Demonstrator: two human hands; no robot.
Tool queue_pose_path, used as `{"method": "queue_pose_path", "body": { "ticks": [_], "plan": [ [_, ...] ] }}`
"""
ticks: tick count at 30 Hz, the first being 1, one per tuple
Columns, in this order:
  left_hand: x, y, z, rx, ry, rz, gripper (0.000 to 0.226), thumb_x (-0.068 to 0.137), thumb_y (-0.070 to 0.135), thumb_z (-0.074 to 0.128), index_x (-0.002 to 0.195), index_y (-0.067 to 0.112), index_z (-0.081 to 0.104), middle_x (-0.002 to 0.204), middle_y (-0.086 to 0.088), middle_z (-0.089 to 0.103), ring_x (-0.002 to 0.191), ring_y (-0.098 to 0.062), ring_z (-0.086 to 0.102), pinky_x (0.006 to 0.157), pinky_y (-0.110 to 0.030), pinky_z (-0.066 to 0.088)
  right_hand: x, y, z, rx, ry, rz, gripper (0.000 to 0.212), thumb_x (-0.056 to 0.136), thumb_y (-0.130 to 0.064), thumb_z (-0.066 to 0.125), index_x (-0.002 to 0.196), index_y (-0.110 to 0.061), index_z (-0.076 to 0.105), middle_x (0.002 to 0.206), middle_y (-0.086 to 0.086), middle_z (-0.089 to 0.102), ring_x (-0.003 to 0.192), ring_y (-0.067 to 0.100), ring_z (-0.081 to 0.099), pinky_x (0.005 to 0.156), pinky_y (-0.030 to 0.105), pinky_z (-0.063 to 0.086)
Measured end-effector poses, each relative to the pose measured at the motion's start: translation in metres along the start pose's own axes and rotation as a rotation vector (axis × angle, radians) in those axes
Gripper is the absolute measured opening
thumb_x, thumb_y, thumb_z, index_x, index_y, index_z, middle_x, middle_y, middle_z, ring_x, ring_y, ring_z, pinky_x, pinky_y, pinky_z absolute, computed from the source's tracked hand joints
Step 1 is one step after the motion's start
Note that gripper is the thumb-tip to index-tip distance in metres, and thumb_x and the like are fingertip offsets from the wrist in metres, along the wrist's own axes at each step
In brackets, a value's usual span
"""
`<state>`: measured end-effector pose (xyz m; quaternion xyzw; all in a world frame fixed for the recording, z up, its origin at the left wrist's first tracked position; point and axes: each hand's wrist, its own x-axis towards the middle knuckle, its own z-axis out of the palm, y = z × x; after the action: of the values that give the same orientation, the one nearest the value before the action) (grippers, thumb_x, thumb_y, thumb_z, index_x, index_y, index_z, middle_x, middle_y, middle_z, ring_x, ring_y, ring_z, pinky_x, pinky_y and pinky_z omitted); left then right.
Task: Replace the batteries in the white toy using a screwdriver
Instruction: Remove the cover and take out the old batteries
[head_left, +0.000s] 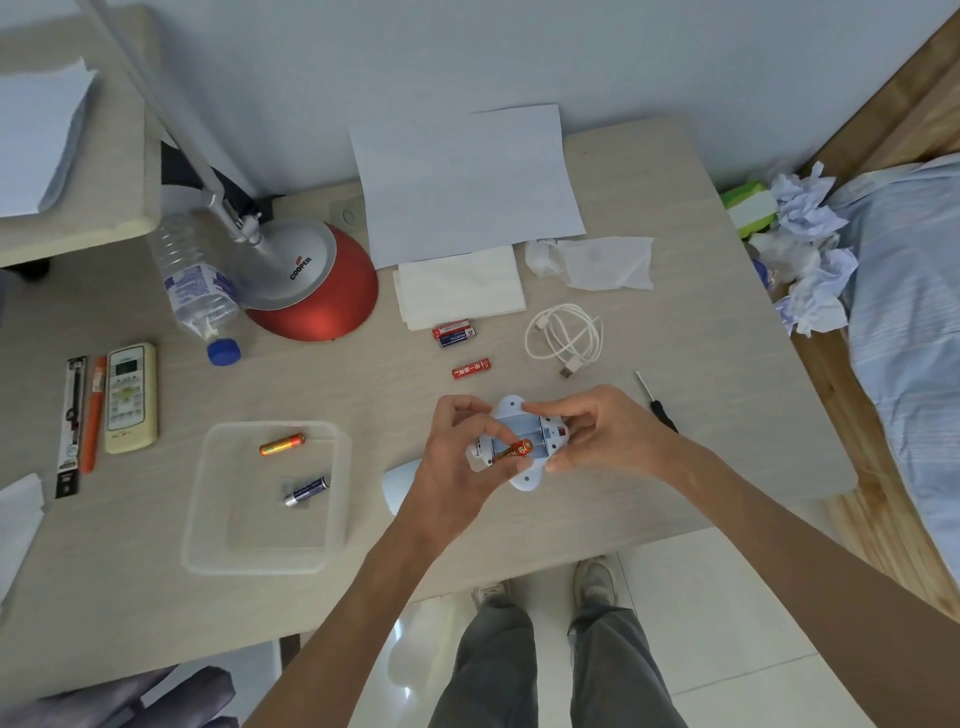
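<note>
The white toy (524, 415) lies upside down above the table, its battery bay open. My right hand (602, 431) grips its right end. My left hand (462, 452) pinches an orange battery (514, 450) that sits tilted at the bay's near slot. Two batteries (454, 332) and a red battery (471, 368) lie on the table behind the toy. A clear tray (208, 519) at the left holds an orange battery (282, 445) and a blue battery (307, 490). The black-handled screwdriver (655, 401) lies just right of my right hand. A white piece (397, 480) rests left of my left wrist.
A red-based desk lamp (311, 280), a water bottle (195, 283) and a remote control (131, 397) stand at the left. A coiled white cable (563, 336), tissues (597, 260) and a paper sheet (462, 182) lie behind. The table's (675, 493) front edge is near my legs.
</note>
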<state>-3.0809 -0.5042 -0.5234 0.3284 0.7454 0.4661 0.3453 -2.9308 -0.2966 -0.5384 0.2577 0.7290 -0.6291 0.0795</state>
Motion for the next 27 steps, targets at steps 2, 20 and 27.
{"method": "queue_pose_path", "body": {
  "ticks": [2, 20, 27],
  "plan": [
    [-0.005, 0.004, -0.009, 0.007, 0.036, 0.02, 0.021, 0.081, 0.022, 0.095, 0.095, 0.027, 0.081, 0.127, 0.006, 0.051, 0.126, -0.009, 0.057, 0.103, -0.011, 0.043, 0.0, -0.001, 0.0, 0.004, 0.006, 0.01, 0.077, 0.073, 0.008, 0.096, 0.141, -0.019, 0.072, 0.119, 0.0, 0.084, 0.106, 0.015, 0.082, 0.094, 0.032, 0.066],
    [-0.094, -0.053, -0.181, 0.237, 0.34, -0.104, 0.023, 0.084, 0.023, 0.086, 0.104, 0.021, 0.078, 0.117, 0.004, 0.068, 0.113, -0.019, 0.072, 0.104, -0.051, 0.061, 0.001, 0.003, 0.004, 0.015, 0.028, 0.029, 0.081, 0.069, 0.008, 0.097, 0.14, -0.024, 0.073, 0.115, -0.006, 0.085, 0.105, 0.011, 0.081, 0.094, 0.027, 0.064],
    [-0.08, -0.085, -0.192, 0.352, 0.32, -0.166, 0.026, 0.087, 0.014, 0.09, 0.099, 0.032, 0.077, 0.113, 0.01, 0.066, 0.106, -0.015, 0.071, 0.099, -0.049, 0.062, 0.002, 0.005, 0.003, 0.003, 0.023, 0.024, 0.081, 0.07, 0.007, 0.097, 0.141, -0.022, 0.072, 0.115, -0.005, 0.085, 0.106, 0.015, 0.081, 0.093, 0.026, 0.065]
  ]
}}
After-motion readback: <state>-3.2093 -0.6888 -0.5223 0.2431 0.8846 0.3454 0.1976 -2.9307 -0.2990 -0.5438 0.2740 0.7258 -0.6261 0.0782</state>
